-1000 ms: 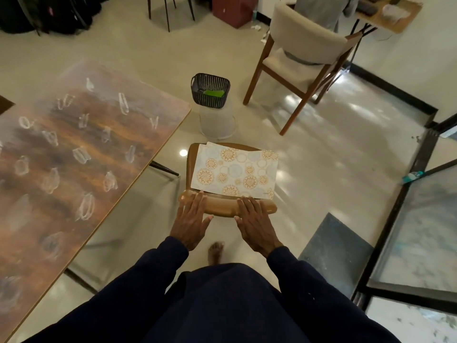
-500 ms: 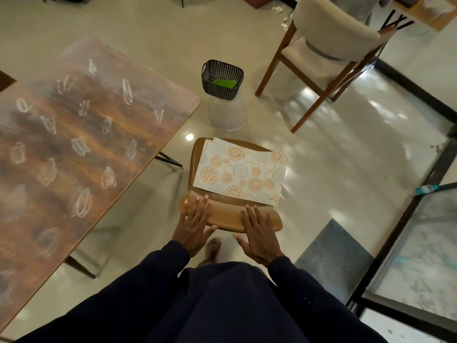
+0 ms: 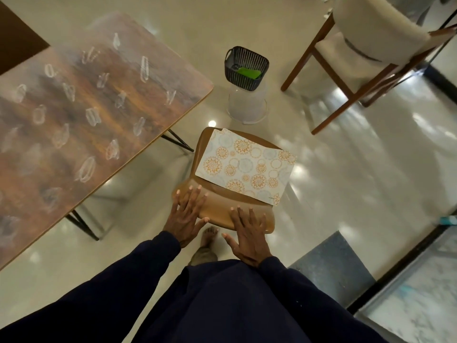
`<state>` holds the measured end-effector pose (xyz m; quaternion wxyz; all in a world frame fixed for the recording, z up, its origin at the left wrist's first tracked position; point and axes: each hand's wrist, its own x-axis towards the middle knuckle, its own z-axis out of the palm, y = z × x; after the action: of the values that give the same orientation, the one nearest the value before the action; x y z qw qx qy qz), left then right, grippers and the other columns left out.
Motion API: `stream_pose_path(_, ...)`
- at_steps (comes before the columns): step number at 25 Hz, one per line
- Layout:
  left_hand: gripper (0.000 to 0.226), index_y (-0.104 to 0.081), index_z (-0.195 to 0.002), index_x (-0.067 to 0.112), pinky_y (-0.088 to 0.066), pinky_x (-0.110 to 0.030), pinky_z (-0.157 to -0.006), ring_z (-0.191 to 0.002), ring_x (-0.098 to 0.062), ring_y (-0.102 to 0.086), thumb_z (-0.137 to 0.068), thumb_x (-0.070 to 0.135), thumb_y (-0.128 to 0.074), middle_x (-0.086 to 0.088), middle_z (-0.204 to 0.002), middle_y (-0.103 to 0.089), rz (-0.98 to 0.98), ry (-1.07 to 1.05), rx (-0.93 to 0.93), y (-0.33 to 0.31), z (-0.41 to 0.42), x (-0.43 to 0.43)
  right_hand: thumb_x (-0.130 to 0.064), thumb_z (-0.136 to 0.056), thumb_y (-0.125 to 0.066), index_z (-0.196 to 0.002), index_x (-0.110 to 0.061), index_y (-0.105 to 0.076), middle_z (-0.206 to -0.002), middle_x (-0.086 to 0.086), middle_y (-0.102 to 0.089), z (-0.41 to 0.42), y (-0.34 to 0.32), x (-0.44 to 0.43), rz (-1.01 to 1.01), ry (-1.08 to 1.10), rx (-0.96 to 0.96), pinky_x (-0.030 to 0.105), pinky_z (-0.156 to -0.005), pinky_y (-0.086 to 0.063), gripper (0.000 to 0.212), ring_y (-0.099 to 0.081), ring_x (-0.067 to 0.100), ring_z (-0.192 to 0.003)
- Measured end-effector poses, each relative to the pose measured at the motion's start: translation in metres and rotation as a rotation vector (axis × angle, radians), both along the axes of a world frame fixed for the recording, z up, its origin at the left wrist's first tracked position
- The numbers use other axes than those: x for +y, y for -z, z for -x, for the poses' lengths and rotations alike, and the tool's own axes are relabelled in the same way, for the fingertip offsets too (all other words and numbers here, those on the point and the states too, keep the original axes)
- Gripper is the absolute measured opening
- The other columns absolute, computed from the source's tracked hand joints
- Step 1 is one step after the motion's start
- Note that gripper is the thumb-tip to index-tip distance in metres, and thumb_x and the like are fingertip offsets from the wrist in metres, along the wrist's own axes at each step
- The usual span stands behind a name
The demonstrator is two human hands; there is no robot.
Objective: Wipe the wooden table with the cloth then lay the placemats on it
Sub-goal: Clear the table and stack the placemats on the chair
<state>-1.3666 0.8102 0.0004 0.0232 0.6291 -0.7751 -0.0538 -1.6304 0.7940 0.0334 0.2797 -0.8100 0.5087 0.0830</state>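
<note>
The wooden table (image 3: 81, 125) fills the left side, its top smeared with white wet streaks. Patterned placemats (image 3: 244, 164), cream with orange and blue circles, lie stacked on the seat of a brown chair (image 3: 223, 214) just right of the table. My left hand (image 3: 185, 214) rests flat with straight fingers on the chair's backrest top at its left end. My right hand (image 3: 249, 233) lies flat on the backrest's right part. A green cloth (image 3: 248, 73) sits inside a black basket (image 3: 244, 68) beyond the chair.
The black basket stands on an upturned clear tub (image 3: 247, 105). A cream upholstered wooden chair (image 3: 366, 45) stands at the far right. A glass-topped black frame (image 3: 420, 293) runs along the right edge. My bare foot (image 3: 207, 241) is on the glossy floor below the chair.
The view has tilted down and moved closer to the chair. Both hands have slid back on the backrest, fingers spread flatter. The placemats have not moved.
</note>
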Motion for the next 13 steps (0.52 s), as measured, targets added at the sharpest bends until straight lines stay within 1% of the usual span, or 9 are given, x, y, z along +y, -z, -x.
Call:
stream_pose_path(4, 0.075, -0.023, -0.167, 0.013, -0.018, -0.067, -0.125, -0.162, -0.037, -0.012, -0.106, 0.056, -0.035, -0.015, -0.176, -0.009, 0.011, -0.083, 0.002, -0.006, 0.047, 0.028, -0.086, -0.092, 0.001, -0.170, -0.031, -0.010, -0.177, 0.002, -0.013, 0.043, 0.003, 0.003, -0.015, -0.090, -0.008, 0.067, -0.123, 0.011, 0.096, -0.006, 0.039, -0.163)
stream_pose_path(7, 0.073, -0.027, -0.165, 0.013, -0.012, -0.064, -0.127, -0.162, -0.037, -0.013, -0.106, 0.055, -0.034, -0.016, -0.175, -0.012, 0.056, -0.167, 0.000, -0.014, 0.080, 0.046, -0.085, -0.092, 0.003, -0.170, -0.032, -0.008, -0.178, 0.002, -0.012, 0.072, 0.000, 0.002, -0.009, -0.157, 0.013, 0.068, -0.123, 0.008, 0.096, -0.005, 0.040, -0.163)
stream_pose_path(10, 0.072, -0.028, -0.164, 0.012, -0.013, -0.064, -0.127, -0.161, -0.038, -0.017, -0.107, 0.056, -0.031, -0.018, -0.174, -0.017, 0.065, -0.242, -0.009, -0.015, 0.121, 0.069, -0.082, -0.094, -0.005, -0.170, -0.032, -0.007, -0.178, 0.001, -0.009, 0.105, 0.000, 0.000, -0.008, -0.242, 0.033, 0.068, -0.124, 0.008, 0.091, -0.003, 0.039, -0.163)
stream_pose_path(13, 0.072, -0.031, -0.163, 0.011, -0.015, -0.064, -0.125, -0.159, -0.039, -0.021, -0.110, 0.058, -0.022, -0.020, -0.172, -0.023, 0.079, -0.332, -0.010, -0.013, 0.145, 0.094, -0.085, -0.091, 0.006, -0.170, -0.033, -0.007, -0.178, 0.002, -0.007, 0.122, -0.001, 0.004, -0.003, -0.332, 0.007, 0.067, -0.124, 0.008, 0.095, -0.004, 0.039, -0.163)
